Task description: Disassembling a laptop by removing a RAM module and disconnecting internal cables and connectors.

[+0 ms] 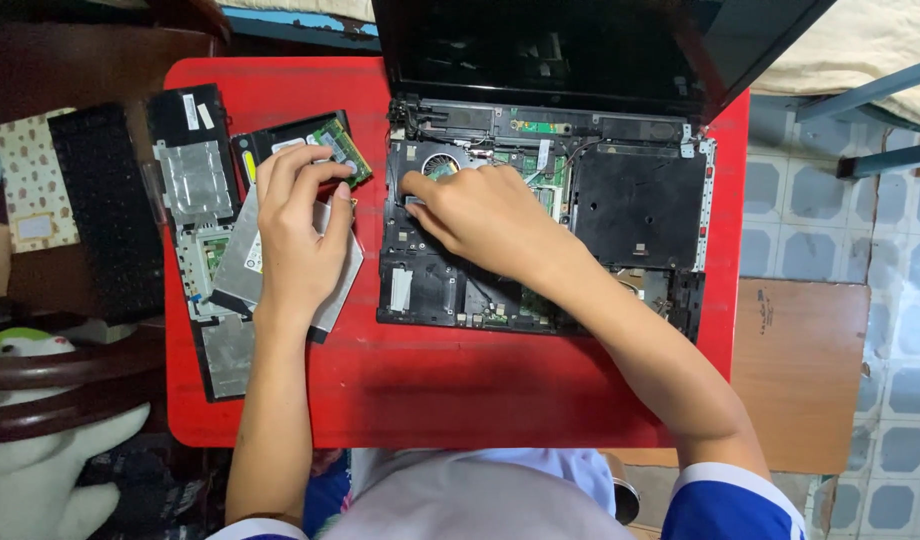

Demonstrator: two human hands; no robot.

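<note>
On a small red counter [450,390] sits an opened laptop [545,215], its keyboard deck stripped off so the circuit board, fan and black inner frame lie bare, with the dark screen [550,45] tilted back at the far edge. The right hand [475,215] rests inside the laptop's left half, just below the round fan [442,163], fingers curled narrow and tips pressed down on a part there; what they pinch, if anything, cannot be told. The left hand [300,225] lies to the left of the laptop, fingers loosely bent over a silver drive [242,265] and touching a green memory stick [342,148] that lies on a black cover [280,140]. Farther left on the counter lie a long black panel [195,160] with foil patches and, beside the counter on dark furniture, a loose black keyboard [110,210] and a spotted cream card [30,180]. A white plush toy [40,440] sits at lower left behind a dark wooden chair rail [70,385]. To the right the floor [900,300] is pale blue patterned tile, with a brown board [800,370] beside the counter and blue metal legs [870,100] under a cream bedcover [860,45] at upper right.
</note>
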